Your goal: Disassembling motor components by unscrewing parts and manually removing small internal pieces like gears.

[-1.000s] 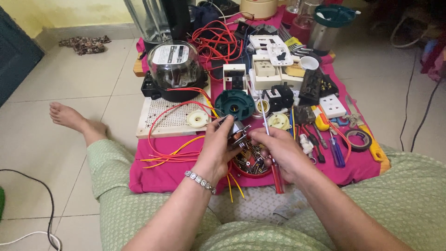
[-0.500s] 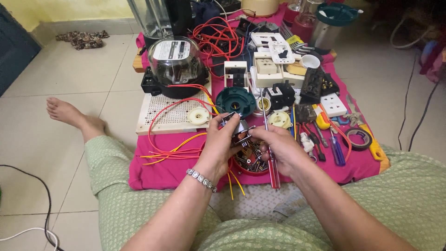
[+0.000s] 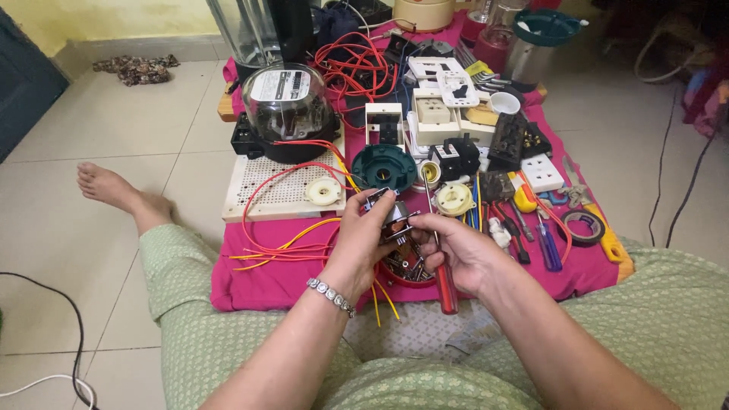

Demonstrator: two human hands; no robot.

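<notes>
Left hand [image 3: 363, 241] and right hand [image 3: 456, 250] meet over the pink cloth [image 3: 258, 277], both on a small metal part [image 3: 395, 220] held between them. Left fingers [image 3: 380, 203] clamped on the part's left side and top; right fingers [image 3: 421, 222] pinched on its right edge. The right hand also grips a red-handled screwdriver [image 3: 444, 281], handle pointing to 6 o'clock, shaft running up toward 12 past the part. Bracelet [image 3: 331, 294] on the left wrist.

The part sits just above a red bowl [image 3: 402, 272] of small hardware, mostly hidden by the hands. At 12 o'clock of the part, close by: green round base [image 3: 383, 167]. At 10 o'clock: white perforated board [image 3: 277, 190] carrying a cream disc [image 3: 324, 191] and looped red wire [image 3: 266, 197]. Yellow wires [image 3: 281, 247] lie on the cloth at 9 o'clock of the hands. Further up at 11 o'clock: domed glass meter [image 3: 288, 106] on a black base. At 1 o'clock: white switch plates [image 3: 444, 87] and black sockets [image 3: 520, 137]. At 3 o'clock: a second cream disc [image 3: 454, 199], screwdrivers [image 3: 547, 243], a white socket [image 3: 541, 172], a tape roll [image 3: 583, 228].

The person sits on a tiled floor [image 3: 99, 129] in green patterned clothing, bare foot [image 3: 114, 190] at 9 o'clock of the cloth. A black cable [image 3: 61, 304] runs on the floor at 8 o'clock.
</notes>
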